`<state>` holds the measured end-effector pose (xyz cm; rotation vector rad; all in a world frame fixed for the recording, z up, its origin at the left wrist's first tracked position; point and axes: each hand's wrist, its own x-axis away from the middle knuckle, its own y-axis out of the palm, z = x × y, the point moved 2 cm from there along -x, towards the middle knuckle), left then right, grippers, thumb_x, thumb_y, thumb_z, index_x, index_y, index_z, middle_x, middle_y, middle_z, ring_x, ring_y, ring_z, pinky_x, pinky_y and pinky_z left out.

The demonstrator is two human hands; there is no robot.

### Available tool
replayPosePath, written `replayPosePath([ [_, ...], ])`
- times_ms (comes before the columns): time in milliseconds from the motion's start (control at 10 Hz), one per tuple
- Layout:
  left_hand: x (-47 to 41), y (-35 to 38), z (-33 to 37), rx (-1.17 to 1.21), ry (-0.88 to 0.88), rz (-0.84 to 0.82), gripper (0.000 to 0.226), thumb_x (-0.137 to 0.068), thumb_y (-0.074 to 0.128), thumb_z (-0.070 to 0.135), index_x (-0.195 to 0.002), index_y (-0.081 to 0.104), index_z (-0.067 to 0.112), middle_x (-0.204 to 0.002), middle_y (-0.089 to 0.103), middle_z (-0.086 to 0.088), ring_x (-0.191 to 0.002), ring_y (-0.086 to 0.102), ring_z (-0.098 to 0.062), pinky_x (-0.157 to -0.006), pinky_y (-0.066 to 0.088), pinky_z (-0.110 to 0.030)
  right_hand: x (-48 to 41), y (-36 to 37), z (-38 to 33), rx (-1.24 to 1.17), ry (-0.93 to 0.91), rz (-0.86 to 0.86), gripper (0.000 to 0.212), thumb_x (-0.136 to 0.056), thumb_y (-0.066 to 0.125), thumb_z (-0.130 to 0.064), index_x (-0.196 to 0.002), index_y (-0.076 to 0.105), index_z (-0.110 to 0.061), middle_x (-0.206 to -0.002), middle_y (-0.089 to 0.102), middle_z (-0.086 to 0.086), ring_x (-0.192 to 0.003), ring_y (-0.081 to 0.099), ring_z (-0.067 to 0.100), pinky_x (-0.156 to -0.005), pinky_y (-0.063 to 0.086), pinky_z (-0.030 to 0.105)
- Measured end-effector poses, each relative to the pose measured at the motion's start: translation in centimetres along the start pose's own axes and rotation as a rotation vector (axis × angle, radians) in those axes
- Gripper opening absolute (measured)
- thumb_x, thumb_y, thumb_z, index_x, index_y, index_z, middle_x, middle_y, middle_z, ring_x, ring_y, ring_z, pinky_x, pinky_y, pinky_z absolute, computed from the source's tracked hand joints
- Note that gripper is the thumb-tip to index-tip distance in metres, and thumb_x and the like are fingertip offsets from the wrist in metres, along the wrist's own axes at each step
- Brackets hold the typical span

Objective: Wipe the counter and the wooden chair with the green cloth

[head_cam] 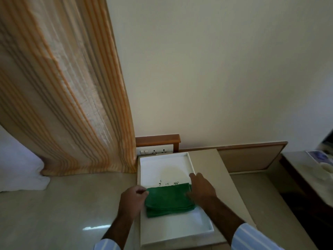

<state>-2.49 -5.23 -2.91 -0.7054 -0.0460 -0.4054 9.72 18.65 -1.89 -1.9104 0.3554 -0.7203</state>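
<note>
Both hands on the cloth (169, 199), a folded green rectangle of soft, nappy fabric, several layers showing at its near edge. It lies flat inside a shallow white tray (189, 159), between the two hands, roughly at the tray's middle.

Left hand (132, 197): at the cloth's left edge, fingers curled together and pinched on the top corner of the fabric. Knuckles up, thumb side toward the cloth.

Right hand (201, 189): palm down at the cloth's right edge, fingers spread slightly and extended past the cloth toward the tray's right rim. Whether the fingers under the palm grip the fabric cannot be told; the hand rests on it.

Tray: rectangular, smooth, matte white, low raised rim. Just beyond the fingertips, past the cloth's far edge, a few small dark specks (168, 183) on the tray floor and a faint ring-shaped mark further out.

Tray sits on the counter (209, 165), a smooth pale beige slab running right of the right hand. Beyond both hands: a white socket plate (155, 151) against the wall, set in a brown wood frame. Left of the left hand: glossy pale floor (54, 204) and a long curtain (63, 87), sheer, ribbed with orange and grey stripes.

Striped blue-white sleeves (252, 239) at both wrists.
</note>
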Motion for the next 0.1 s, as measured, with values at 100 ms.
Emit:
replayPosePath([
  [100, -1.37, -2.07, 3.39, -0.062, 0.194, 0.058, 0.021, -0.088, 0.073, 0.032, -0.108, 0.076, 0.026, -0.106, 0.076, 0.008, -0.092, 0.066, -0.004, -0.079, 0.050, -0.019, -0.54, -3.25, -0.90, 0.098, -0.185, 0.057, 0.090, -0.091, 0.073, -0.054, -0.163, 0.028, -0.025, -0.173, 0.025, 0.010, -0.159, 0.028, 0.033, -0.127, 0.033, 0.050],
])
